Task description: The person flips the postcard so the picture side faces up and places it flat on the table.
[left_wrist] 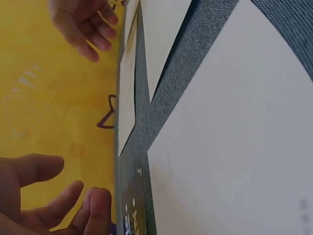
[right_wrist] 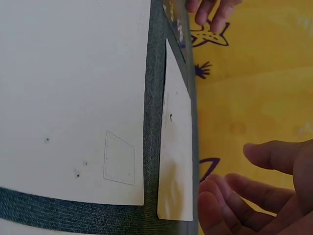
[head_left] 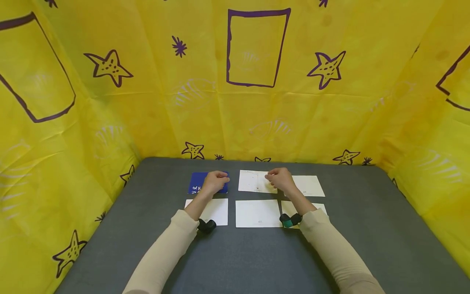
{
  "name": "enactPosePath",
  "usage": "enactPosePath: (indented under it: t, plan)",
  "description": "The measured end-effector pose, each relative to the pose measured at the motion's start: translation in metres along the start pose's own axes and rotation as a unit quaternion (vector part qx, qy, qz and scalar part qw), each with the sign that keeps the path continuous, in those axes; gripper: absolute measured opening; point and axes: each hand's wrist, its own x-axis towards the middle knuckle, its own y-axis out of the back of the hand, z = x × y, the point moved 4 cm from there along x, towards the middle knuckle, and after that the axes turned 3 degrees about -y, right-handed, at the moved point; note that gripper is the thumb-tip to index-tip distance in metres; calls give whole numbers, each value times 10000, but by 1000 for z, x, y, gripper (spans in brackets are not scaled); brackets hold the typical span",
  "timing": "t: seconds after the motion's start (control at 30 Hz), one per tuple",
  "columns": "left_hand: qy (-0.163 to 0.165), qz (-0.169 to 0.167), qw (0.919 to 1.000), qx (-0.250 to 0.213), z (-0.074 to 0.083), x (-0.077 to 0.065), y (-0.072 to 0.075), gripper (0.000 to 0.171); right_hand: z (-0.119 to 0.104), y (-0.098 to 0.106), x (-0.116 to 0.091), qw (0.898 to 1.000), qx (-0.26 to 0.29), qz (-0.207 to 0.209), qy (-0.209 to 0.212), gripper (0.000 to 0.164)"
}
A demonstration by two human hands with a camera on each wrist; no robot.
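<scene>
My left hand (head_left: 214,182) hovers over a blue card with white characters (head_left: 196,179), at the back left of two rows of postcards. Its fingers are loosely bent, with a gap to the thumb and nothing between them in the left wrist view. Over the right part of a white postcard (head_left: 251,181) in the back row hangs my right hand (head_left: 280,179). Its fingers (right_wrist: 254,193) also bend loosely and hold nothing. In the right wrist view, a nearer postcard (right_wrist: 73,98) has a stamp box outlined in its corner.
Another white postcard (head_left: 310,185) lies at the back right. The front row has white postcards at left (head_left: 218,212), middle (head_left: 257,212) and right (head_left: 321,207), partly under my forearms. Yellow patterned cloth (head_left: 205,122) hangs behind and beside the dark grey table (head_left: 238,257).
</scene>
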Motion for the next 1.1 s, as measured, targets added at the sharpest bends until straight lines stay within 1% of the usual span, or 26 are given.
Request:
enactPosePath:
  t: [0.2,0.4,0.57,0.67,0.87,1.1]
  plan:
    - [-73,-67,9999,119,6,4,-14,30,3,8,0,9998,-154,-39,-106,33]
    - [-98,-145,9995,263,6,7,-26,29,7,13,2,9991,-356,-45,-235,29]
    - [-87,-164,9991,379,8,9,-35,27,10,14,4,9983,-498,-51,-297,34]
    - [-144,-124,9981,581,9,11,-39,26,12,16,5,9975,-613,-13,-350,36]
    - [-129,-6,9953,955,13,12,-43,25,13,18,6,9962,-758,38,-433,34]
    - [47,96,9918,1274,18,11,-47,25,8,16,5,9933,-1064,146,-414,31]
